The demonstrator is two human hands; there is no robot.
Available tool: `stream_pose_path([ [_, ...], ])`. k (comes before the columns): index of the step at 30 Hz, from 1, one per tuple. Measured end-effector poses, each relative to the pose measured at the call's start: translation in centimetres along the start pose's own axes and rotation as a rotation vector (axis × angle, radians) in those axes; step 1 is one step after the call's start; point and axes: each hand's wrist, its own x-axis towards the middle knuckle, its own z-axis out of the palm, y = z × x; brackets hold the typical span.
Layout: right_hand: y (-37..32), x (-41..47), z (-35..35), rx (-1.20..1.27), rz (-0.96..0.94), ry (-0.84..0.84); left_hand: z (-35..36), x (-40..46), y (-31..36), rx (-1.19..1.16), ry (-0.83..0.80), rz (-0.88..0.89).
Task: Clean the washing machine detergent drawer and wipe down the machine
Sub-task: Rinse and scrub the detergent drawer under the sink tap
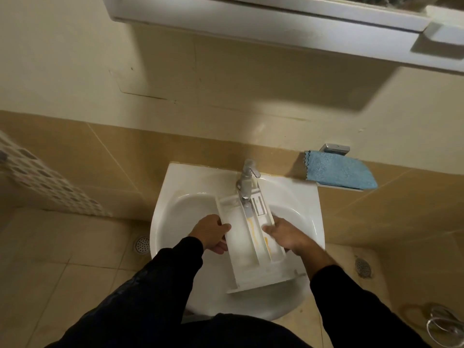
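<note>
Your dark sleeves (160, 280) come in from the bottom and both hands are on the detergent drawer (251, 239), which sits tilted across the white sink (175, 204) with its far end tucked right under the faucet (246, 182). Your left hand (213, 233) has its fingers curled round the drawer's left wall, thumb on top of the rim. Your right hand (286, 236) holds the right wall, thumb reaching into the narrow compartment. You can see yellowish gunk streaked along the middle and right channels. Off to the right a blue cloth (339, 172) lies on a small wall shelf (339, 189), well apart from the sink, and there's a floor drain (142, 244) on the tiles on the left
</note>
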Motion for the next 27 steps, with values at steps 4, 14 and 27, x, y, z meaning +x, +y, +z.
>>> stream_pose_path([
  [4,-1.0,1.6,-0.7,-0.102,-0.028,-0.021,0.2,0.0,0.1,-0.021,0.009,-0.011],
  [14,-0.4,4.3,0.6,-0.035,-0.038,0.107,-1.3,2.5,1.5,-0.139,0.210,0.015],
  [27,-2.3,1.0,9.7,-0.039,-0.392,0.442,-0.8,2.7,1.5,0.106,0.214,0.071],
])
